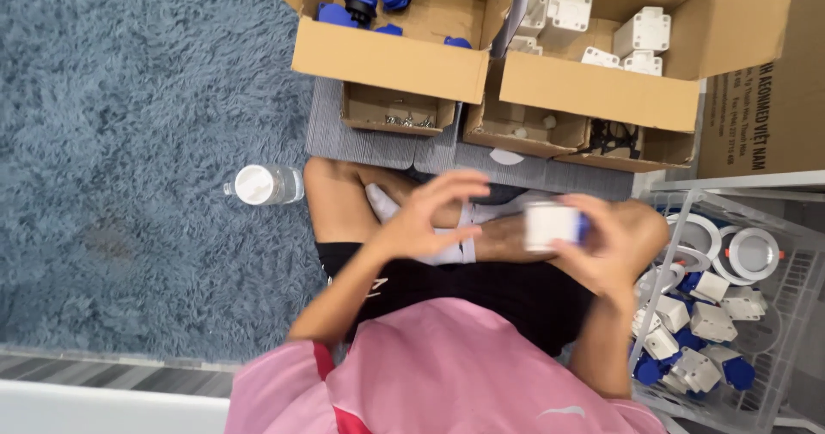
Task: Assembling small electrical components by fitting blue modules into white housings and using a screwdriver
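A small white block (550,225) with a blue part at its far side is gripped by the right hand (601,245), above the crossed legs of the seated person. The block is blurred, so its exact shape cannot be made out. The left hand (421,219) is held just beside it, with thumb and fingers curved; whether something small is pinched there cannot be told. A bottle with a white cap (262,185) lies on the grey-blue carpet (129,142), left of the knee. Blue parts are seen in one cardboard box (387,56), white blocks in the other box (601,86); both boxes are cut off by the upper edge. At the right, a wire basket (773,382) holds more white and blue pieces, partly hidden behind the right arm
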